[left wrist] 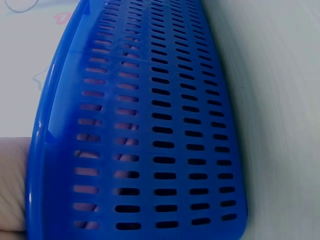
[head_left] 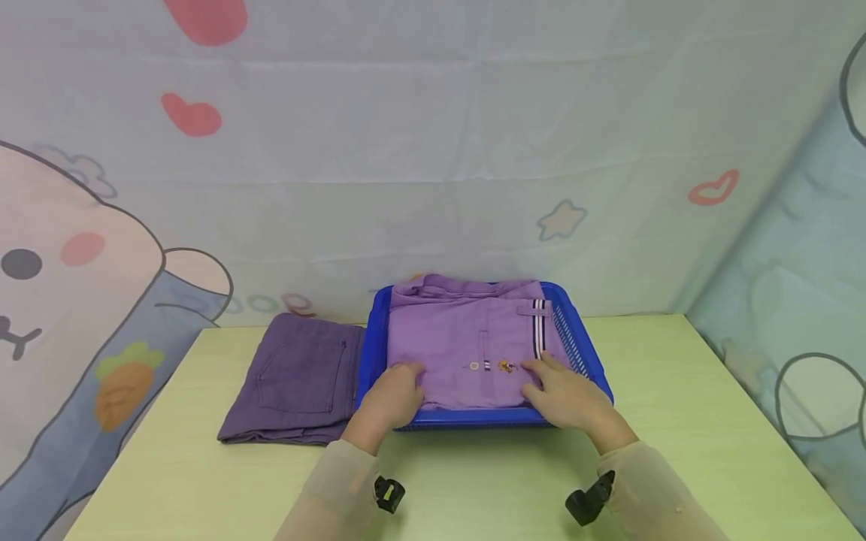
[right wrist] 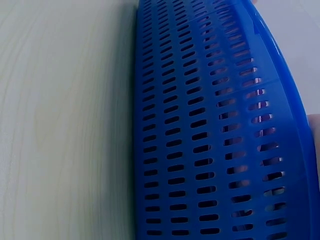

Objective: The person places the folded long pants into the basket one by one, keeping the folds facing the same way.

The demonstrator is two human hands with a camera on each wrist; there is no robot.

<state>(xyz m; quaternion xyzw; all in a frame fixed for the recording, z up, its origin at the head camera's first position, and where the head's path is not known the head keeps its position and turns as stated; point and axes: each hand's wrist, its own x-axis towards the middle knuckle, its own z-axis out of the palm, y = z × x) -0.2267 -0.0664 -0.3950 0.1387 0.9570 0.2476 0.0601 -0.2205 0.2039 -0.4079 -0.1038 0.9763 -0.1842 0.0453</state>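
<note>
A folded light purple garment (head_left: 446, 346) lies in a blue plastic basket (head_left: 483, 417). It has a white-and-dark striped band, a small round button and a small embroidered figure. My left hand (head_left: 395, 394) reaches over the front left corner of the basket, fingertips at the garment's left edge. Across from it, my right hand (head_left: 568, 391) rests its fingers on the garment's front right part, near the embroidery. In the wrist views the slotted front wall of the basket fills most of the picture, and only a sliver of each hand shows beyond the rim.
A folded dark purple garment with a pocket (head_left: 304, 376) lies on the light wood-grain table (head_left: 487, 488), close against the basket's left side. Behind the table hangs a printed cloth backdrop (head_left: 406, 150); another cloth (head_left: 798, 300) borders the right side.
</note>
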